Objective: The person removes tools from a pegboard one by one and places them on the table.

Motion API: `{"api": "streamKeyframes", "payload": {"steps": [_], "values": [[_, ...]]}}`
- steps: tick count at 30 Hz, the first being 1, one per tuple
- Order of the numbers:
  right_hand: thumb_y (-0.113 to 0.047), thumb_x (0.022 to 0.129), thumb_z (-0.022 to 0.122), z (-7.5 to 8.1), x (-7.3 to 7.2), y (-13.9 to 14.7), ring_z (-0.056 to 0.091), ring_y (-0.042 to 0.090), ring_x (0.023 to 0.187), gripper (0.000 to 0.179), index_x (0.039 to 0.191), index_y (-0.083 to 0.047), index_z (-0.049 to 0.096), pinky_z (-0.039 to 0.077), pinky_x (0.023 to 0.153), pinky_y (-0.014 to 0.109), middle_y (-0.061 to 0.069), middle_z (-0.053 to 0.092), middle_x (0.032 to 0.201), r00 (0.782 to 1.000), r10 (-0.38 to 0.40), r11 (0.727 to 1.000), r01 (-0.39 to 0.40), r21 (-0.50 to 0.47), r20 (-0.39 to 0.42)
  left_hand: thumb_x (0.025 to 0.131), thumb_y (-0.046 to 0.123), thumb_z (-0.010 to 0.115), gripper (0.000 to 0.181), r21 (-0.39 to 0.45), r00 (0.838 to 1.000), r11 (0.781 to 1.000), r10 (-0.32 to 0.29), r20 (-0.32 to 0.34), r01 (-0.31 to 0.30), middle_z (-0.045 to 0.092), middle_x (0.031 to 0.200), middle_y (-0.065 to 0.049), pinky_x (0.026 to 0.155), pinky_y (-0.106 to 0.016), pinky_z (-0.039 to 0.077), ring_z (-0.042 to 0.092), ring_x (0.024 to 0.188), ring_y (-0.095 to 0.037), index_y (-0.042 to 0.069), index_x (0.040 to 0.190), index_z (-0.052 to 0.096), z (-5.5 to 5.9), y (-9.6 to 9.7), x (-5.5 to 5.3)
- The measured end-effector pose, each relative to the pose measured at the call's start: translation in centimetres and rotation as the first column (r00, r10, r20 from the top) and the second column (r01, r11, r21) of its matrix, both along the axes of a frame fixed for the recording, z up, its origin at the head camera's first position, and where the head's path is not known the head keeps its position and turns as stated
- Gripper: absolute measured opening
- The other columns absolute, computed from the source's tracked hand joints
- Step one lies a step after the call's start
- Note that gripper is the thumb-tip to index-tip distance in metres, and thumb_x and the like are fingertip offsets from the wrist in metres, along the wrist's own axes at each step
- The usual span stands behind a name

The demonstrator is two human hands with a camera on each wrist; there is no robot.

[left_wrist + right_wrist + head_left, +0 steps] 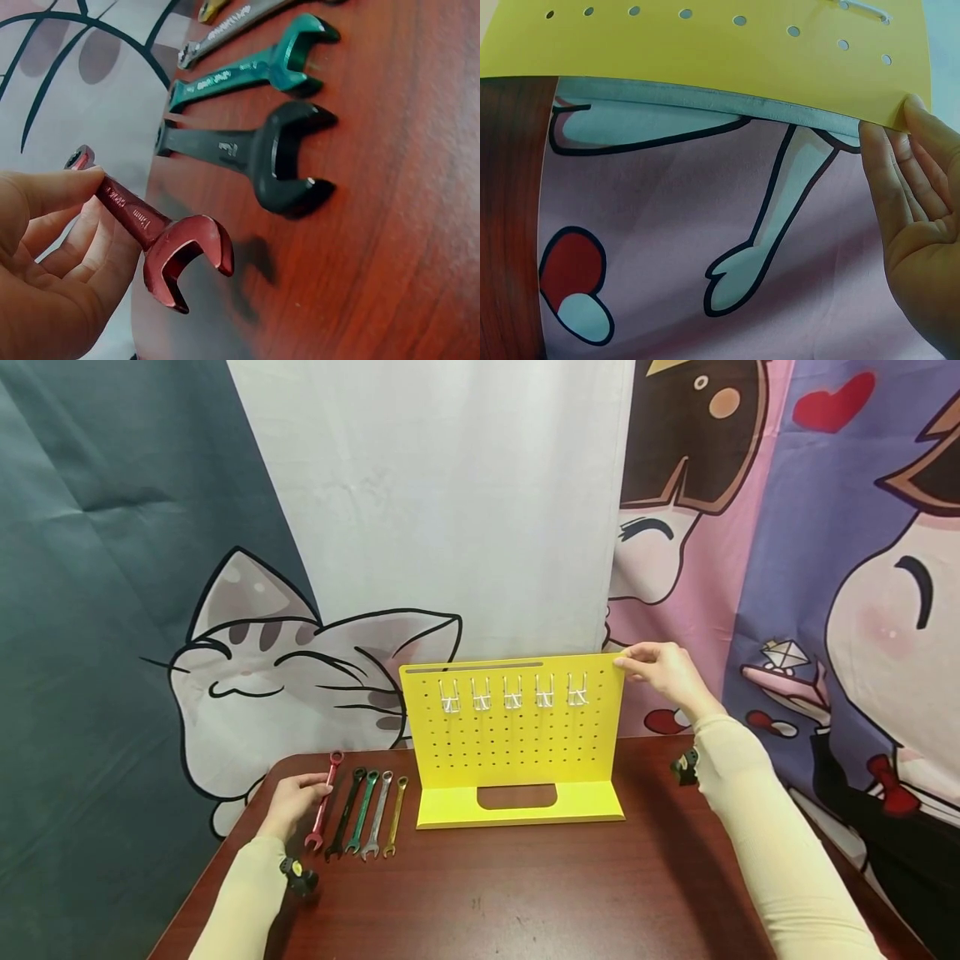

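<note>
My left hand [292,803] pinches a red wrench [324,806] between thumb and fingers near its ring end. In the left wrist view this red wrench [139,221] is lifted off the table, its shadow falling below. Beside it lie a black wrench [344,814], a green wrench [362,812], a silver wrench [378,814] and a yellow wrench [395,818], side by side. A yellow pegboard stand [517,739] stands upright at the table's back. With thumb and fingers my right hand [663,670] grips its upper right corner, also plain on the board [705,52] in the right wrist view.
Several wire hooks [512,693] hang in a row across the upper pegboard. The stand's base has a cut-out slot. Behind the brown table [480,893] hangs a printed cartoon curtain [450,510], close to the table's back edge.
</note>
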State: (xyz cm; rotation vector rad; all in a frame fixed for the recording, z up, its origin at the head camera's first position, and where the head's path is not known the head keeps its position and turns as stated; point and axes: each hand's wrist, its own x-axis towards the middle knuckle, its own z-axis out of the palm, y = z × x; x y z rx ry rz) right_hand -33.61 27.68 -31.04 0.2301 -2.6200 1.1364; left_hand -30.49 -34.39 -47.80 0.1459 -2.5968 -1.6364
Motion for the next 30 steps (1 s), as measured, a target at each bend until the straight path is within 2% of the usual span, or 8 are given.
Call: {"api": "streamKeyframes", "payload": {"steps": [10,23,30], "values": [[-0.047,0.093,0.070,0.0,0.0,0.0,0.073,0.029,0.093,0.048,0.118,-0.005,0.071,0.052,0.094,0.050,0.015,0.075,0.106,1.000,-0.022,1.000,0.022,0.000,0.006,0.097,0.001,0.061,0.040,-0.031,1.000,1.000,0.001,0.029,0.000,0.065,0.117,-0.032,0.072,-0.031,0.059,0.069,0.090,-0.023,-0.018,0.131,0.055,-0.7,-0.3,0.3],[-0.044,0.094,0.071,0.0,0.0,0.0,0.073,0.033,0.094,0.045,0.115,-0.005,0.072,0.053,0.090,0.048,0.014,0.076,0.101,1.000,-0.017,1.000,0.017,0.000,-0.008,0.097,-0.001,0.061,0.038,-0.048,0.999,0.999,0.009,0.042,-0.007,0.066,0.113,-0.030,0.070,-0.033,0.060,0.068,0.086,-0.019,-0.018,0.130,0.056,-1.4,-0.2,0.2],[-0.045,0.093,0.071,-0.1,-0.2,0.0,0.073,0.034,0.095,0.046,0.116,-0.005,0.072,0.053,0.089,0.046,0.013,0.076,0.100,1.000,-0.011,1.000,0.011,0.004,-0.009,0.097,0.002,0.061,0.039,-0.086,0.998,0.996,0.013,0.058,-0.008,0.066,0.116,-0.030,0.074,-0.040,0.061,0.069,0.093,-0.028,-0.016,0.131,0.056,-1.9,-0.2,0.0]]}}
